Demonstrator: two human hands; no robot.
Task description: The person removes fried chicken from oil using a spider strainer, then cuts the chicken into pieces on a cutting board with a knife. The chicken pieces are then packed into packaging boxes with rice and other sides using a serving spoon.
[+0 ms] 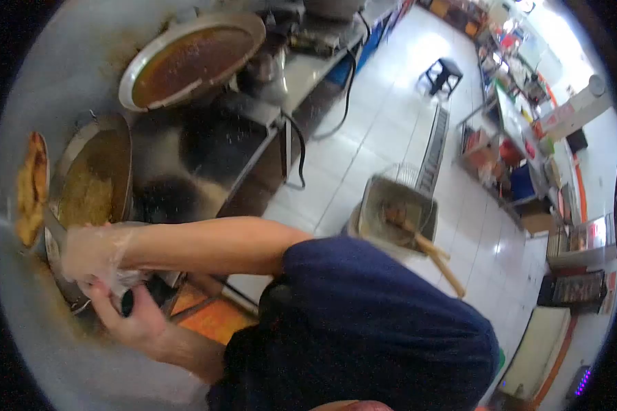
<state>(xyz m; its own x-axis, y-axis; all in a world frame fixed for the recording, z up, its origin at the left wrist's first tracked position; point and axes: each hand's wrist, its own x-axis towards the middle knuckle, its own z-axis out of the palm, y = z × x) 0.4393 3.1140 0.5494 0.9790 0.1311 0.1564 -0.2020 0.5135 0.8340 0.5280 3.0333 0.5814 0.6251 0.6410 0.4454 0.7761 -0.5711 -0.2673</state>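
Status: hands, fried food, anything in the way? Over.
Right hand in clear plastic glove, bare left hand close by; grips blurred. Fried food beside nearer oil-filled wok. Right hand hides part of that wok.

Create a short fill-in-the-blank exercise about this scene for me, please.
1. The right hand wears a glove of clear ____.
2. The handle end by the left hand is coloured ____.
3. The right sleeve is dark ____.
4. The stool stands ____ from the hands than the square container.

Missing words: plastic; black; blue; farther.
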